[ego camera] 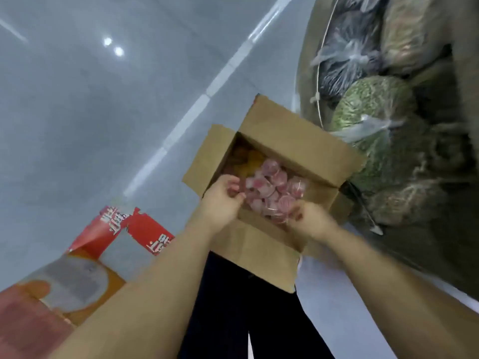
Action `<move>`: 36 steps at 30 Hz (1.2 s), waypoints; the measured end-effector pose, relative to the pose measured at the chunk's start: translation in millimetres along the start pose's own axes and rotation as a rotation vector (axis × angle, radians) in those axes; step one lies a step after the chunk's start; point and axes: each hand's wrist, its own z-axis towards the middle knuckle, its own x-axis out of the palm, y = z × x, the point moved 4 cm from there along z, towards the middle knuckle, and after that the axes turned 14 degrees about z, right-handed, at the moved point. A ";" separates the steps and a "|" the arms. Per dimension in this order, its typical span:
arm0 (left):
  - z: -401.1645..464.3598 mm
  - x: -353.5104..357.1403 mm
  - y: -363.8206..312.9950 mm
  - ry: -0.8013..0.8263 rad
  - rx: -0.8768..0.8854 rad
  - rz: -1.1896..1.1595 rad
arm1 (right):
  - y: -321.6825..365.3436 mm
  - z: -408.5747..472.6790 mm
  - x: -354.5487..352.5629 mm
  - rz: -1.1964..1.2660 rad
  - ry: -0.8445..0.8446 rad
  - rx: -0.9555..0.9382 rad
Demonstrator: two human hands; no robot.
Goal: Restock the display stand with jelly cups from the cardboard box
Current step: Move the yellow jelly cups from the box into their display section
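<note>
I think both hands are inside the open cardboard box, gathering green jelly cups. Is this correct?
Not quite: the colour is wrong. The head view shows the jelly cups are pink, not green. The rest holds: the left hand and right hand are both in the open cardboard box, gathering cups.

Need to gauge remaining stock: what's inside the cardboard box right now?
The cardboard box holds a heap of pink jelly cups, with orange ones at the far corner. Both hands cover the near edge; the bottom is hidden.
</note>
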 end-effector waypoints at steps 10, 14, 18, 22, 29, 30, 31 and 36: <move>167.1 75.6 40.1 0.146 0.020 0.460 | 31.1 204.1 40.8 -0.591 -0.068 -0.403; 186.0 85.7 47.5 0.058 0.004 0.550 | 28.7 228.7 53.6 -0.741 -0.147 -0.321; 180.9 85.8 47.4 -0.020 -0.053 0.524 | 31.3 218.9 54.6 -0.692 -0.277 -0.445; 145.9 74.2 42.0 -0.059 -0.021 0.523 | 18.4 185.3 39.1 -0.411 -0.230 -0.493; -8.5 29.2 27.1 0.142 -0.288 -0.852 | -1.6 17.9 29.3 1.301 -0.198 -0.010; -35.0 17.2 14.8 0.189 -0.255 -0.969 | 4.6 -12.8 29.9 1.491 -0.108 0.052; -61.7 3.4 0.2 0.240 -0.192 -1.045 | 13.8 -44.4 26.6 1.615 -0.036 0.069; -181.5 -78.2 -94.3 0.305 0.142 -1.023 | 86.8 -198.9 -27.8 1.779 0.158 -0.233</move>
